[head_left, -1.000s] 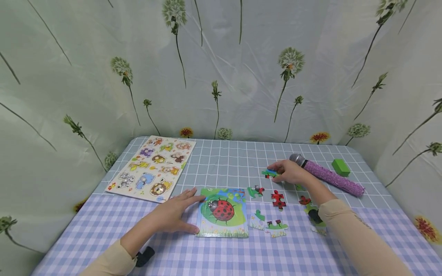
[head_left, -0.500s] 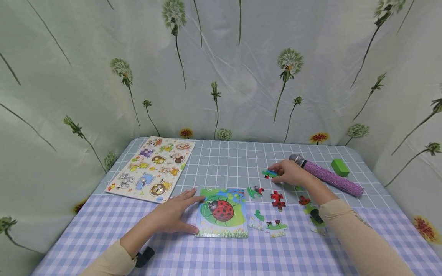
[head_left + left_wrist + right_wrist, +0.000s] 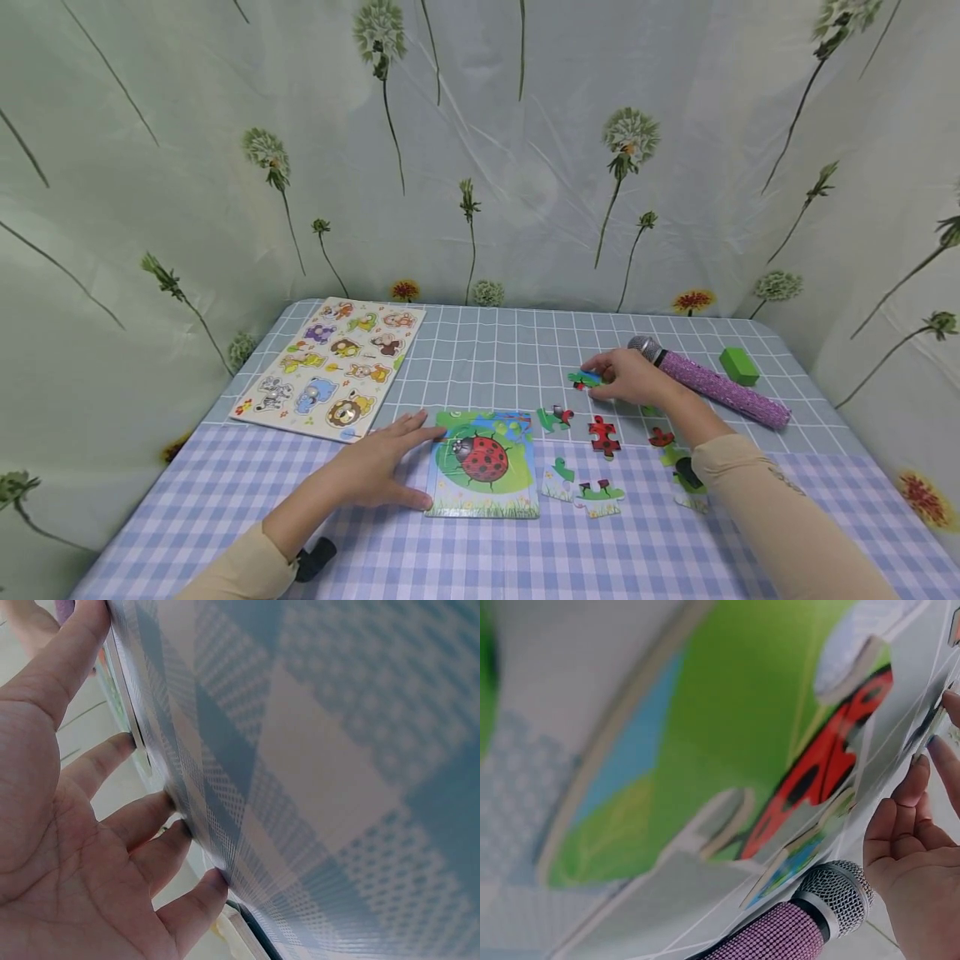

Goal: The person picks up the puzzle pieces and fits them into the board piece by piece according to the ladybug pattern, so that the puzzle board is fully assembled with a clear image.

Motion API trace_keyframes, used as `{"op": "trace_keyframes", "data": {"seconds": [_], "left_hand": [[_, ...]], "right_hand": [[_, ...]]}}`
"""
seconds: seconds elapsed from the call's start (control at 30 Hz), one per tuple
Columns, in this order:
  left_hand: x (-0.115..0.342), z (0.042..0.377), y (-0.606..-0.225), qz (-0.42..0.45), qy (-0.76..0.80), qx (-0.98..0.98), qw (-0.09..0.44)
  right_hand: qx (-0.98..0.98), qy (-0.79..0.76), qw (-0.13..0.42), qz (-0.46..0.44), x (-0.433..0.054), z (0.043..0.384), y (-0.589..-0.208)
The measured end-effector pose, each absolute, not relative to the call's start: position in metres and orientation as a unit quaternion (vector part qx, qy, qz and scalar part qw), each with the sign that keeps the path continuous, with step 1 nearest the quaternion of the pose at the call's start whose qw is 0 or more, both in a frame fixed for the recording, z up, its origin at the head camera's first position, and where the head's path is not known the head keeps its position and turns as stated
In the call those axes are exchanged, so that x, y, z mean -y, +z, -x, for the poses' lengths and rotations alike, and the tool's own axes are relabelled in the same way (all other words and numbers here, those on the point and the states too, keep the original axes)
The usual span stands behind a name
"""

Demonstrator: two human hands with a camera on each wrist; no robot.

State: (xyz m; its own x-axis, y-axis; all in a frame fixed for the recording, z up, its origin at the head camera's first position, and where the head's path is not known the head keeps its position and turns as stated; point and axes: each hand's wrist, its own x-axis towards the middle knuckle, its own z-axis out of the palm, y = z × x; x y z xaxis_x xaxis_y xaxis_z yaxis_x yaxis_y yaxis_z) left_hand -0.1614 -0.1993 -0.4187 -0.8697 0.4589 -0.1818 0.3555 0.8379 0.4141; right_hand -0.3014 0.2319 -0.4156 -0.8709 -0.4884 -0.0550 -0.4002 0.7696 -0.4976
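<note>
In the head view my left hand spreads its fingers at the left edge of a ladybug puzzle board, thumb at the lower corner. The left wrist view shows that hand with fingertips down on the checked cloth. Farther right, my right hand pinches a green, blue and red jigsaw piece low over the grey cloth. Between the hands lie loose pieces: a red one, a green one and a flowered one. More pieces are partly covered by the right forearm.
A wooden animal puzzle board lies at the back left. Behind the right hand is a purple glittery microphone, with a green block beyond it. A floral curtain closes off the table's back and sides.
</note>
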Motion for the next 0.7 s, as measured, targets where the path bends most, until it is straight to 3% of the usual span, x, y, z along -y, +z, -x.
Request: {"op": "trace_keyframes", "data": {"seconds": [0.7], "left_hand": [[0.200, 0.163, -0.419, -0.215, 0.188, -0.948, 0.141]], "right_hand": [[-0.901, -0.284, 0.082, 0.317, -0.185, 0.290, -0.412]]}}
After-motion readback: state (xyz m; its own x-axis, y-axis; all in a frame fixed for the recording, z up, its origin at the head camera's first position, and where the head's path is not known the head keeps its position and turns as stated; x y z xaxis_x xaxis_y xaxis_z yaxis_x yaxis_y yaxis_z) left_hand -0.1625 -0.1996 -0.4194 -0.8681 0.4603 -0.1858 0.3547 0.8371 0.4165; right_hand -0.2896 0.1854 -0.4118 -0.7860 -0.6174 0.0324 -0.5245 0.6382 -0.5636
